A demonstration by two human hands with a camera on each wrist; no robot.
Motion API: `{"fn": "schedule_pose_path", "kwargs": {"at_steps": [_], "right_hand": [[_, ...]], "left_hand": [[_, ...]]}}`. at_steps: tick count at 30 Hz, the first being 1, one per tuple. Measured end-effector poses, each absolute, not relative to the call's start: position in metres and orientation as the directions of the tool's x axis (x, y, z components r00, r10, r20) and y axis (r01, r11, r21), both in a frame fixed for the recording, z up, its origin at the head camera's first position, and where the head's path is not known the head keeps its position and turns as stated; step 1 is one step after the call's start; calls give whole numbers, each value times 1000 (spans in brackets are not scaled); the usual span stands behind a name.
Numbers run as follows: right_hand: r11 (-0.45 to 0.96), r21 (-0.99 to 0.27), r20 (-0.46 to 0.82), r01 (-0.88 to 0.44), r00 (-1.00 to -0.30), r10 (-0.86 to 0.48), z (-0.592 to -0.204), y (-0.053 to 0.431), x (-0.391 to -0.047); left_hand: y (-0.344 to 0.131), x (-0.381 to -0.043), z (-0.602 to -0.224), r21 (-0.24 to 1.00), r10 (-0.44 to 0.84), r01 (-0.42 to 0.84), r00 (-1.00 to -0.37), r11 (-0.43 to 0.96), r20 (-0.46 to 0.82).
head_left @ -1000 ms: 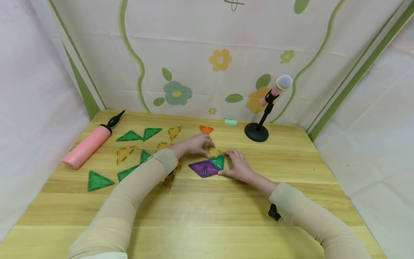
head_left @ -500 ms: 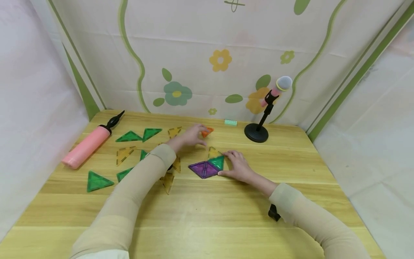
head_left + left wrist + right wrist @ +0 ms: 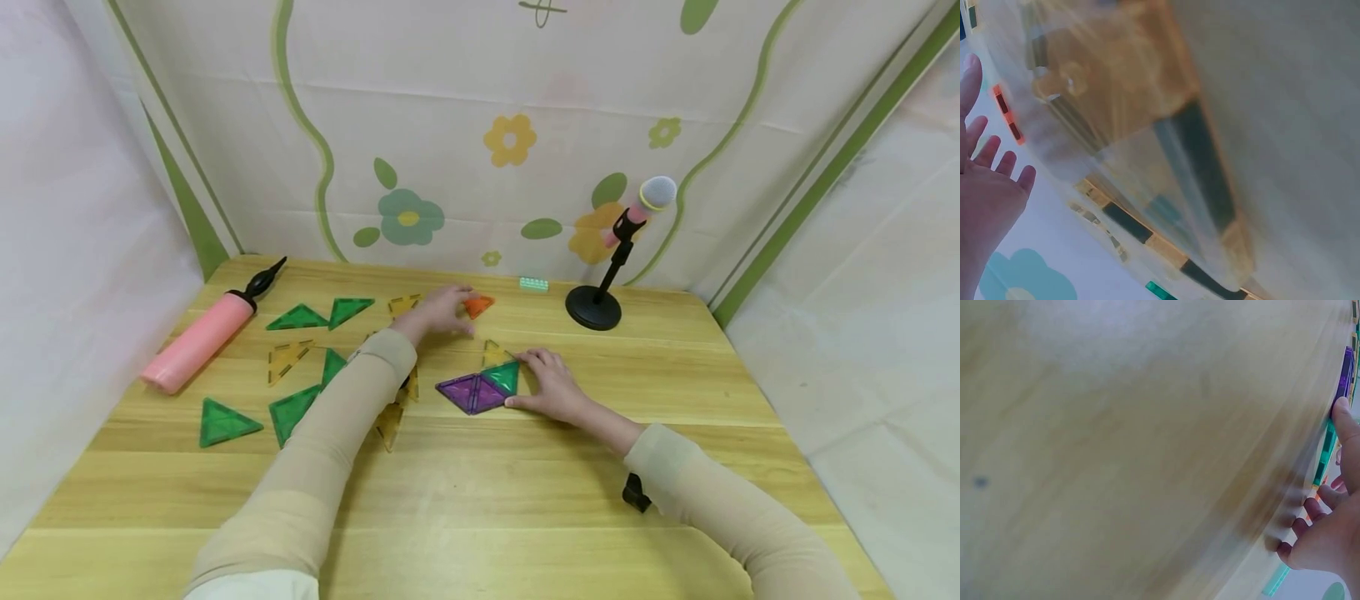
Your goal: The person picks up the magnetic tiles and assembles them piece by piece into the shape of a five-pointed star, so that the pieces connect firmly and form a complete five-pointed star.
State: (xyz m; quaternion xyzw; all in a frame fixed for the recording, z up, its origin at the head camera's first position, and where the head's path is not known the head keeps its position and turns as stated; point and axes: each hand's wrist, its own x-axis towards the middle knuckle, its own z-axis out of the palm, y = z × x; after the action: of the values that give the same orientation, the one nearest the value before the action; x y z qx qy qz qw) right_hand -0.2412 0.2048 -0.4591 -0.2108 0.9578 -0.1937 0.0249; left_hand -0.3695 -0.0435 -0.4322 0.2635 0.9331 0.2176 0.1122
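Note:
My left hand [image 3: 442, 312] reaches to the back of the table, fingertips right at the left edge of an orange triangular magnetic tile [image 3: 479, 307]. In the left wrist view its fingers are spread, with the orange tile [image 3: 1009, 115] beyond them. My right hand [image 3: 553, 385] rests beside a joined group of tiles: two purple triangles [image 3: 472, 392], a green triangle [image 3: 502, 377] and a yellow triangle [image 3: 494, 355]. The right thumb touches the corner where purple meets green, and the index finger lies at the green tile's upper corner. The right wrist view shows the other fingers [image 3: 1313, 515] loosely spread.
Several green triangles [image 3: 228, 422] and yellow triangles [image 3: 288, 358] lie at the left, some behind the left sleeve [image 3: 315, 454]. A pink hand pump [image 3: 198, 342] lies at the left edge. At the back are a small teal brick [image 3: 534, 284] and a microphone on a stand [image 3: 595, 307].
My left hand has left the yellow tile in the group and moved back and left to the orange tile, which has turned. The right hand has stayed in place.

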Motion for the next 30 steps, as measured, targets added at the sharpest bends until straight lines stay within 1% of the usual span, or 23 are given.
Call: {"fn": "schedule_pose_path", "kwargs": {"at_steps": [7, 9, 16, 20, 24, 30], "right_hand": [[838, -379, 25, -394, -909, -416, -460, 204, -242], [839, -379, 24, -392, -910, -414, -459, 205, -242], [839, -381, 19, -389, -910, -414, -459, 205, -242], [842, -374, 14, -388, -911, -413, -459, 205, -242], [840, -378, 17, -389, -910, -414, -458, 204, -242], [837, -378, 24, -395, -908, -418, -459, 205, -242]], "left_hand": [[-46, -369, -432, 390, 589, 508, -800, 768, -117], [-47, -369, -431, 395, 596, 514, -795, 762, -115], [-47, -368, -431, 431, 575, 485, -812, 761, -101], [-48, -369, -435, 440, 575, 491, -815, 752, -73], [-49, -369, -438, 440, 584, 509, -811, 740, -44], [-52, -366, -433, 456, 603, 522, -796, 721, -41]]}}
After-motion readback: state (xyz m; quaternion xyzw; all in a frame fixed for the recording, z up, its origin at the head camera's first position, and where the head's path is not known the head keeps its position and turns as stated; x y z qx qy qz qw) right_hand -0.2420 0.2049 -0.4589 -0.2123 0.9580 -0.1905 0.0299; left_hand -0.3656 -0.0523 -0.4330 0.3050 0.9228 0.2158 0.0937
